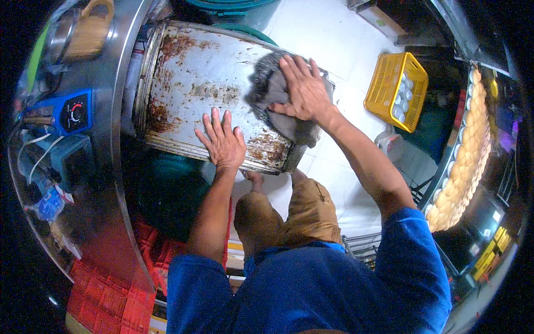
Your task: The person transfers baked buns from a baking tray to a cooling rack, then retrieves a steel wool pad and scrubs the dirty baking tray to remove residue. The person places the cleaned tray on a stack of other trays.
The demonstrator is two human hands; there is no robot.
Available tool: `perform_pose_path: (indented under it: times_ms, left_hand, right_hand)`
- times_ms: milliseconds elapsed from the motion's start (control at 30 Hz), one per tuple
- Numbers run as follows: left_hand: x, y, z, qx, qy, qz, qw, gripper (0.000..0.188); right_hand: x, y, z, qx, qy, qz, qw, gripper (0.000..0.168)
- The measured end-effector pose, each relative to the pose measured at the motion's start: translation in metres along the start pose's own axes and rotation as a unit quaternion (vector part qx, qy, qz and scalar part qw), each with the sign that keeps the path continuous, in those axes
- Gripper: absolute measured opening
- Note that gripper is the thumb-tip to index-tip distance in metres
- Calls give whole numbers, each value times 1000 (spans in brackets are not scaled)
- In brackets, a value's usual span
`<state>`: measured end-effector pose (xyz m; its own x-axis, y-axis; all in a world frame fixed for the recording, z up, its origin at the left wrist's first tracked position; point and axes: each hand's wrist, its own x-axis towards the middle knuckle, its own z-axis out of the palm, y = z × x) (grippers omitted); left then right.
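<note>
A stack of worn metal baking trays lies before me, the top one (200, 62) with a scratched surface and brown rust-like patches. My right hand (302, 89) presses with spread fingers on a crumpled grey cloth (279, 94) at the tray's right end. Dark streaks show on the metal beside the cloth. My left hand (223, 140) rests flat, fingers apart, on the near edge of the same tray and holds nothing. What lies beneath the top tray is mostly hidden.
On the left, a steel table (106, 175) bears a blue device with a dial (77, 112) and a container of light brown contents (85, 39). A yellow crate (379, 83) of white-wrapped items stands right. Farther right, a tray holds many golden baked goods (467, 154). Green tubs (233, 5) stand behind.
</note>
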<state>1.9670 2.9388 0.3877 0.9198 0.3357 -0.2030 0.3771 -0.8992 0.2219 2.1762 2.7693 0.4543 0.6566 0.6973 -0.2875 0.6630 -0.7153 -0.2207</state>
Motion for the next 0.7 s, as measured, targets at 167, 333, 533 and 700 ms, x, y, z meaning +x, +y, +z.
perform_pose_path:
  times_ms: [167, 333, 533, 700]
  left_hand:
    - [4, -1, -3, 19, -13, 12, 1000, 60]
    - [2, 2, -4, -1, 16, 14, 1000, 57]
    - [-6, 4, 0, -10, 16, 9, 1000, 59]
    - [1, -1, 2, -6, 18, 12, 1000, 59]
  right_hand:
    - [10, -3, -1, -13, -7, 11, 1000, 114]
    - [19, -12, -2, -12, -14, 5, 1000, 114]
    - [-11, 4, -5, -3, -40, 30, 999, 117]
    - [33, -23, 3, 3, 10, 4, 1000, 115]
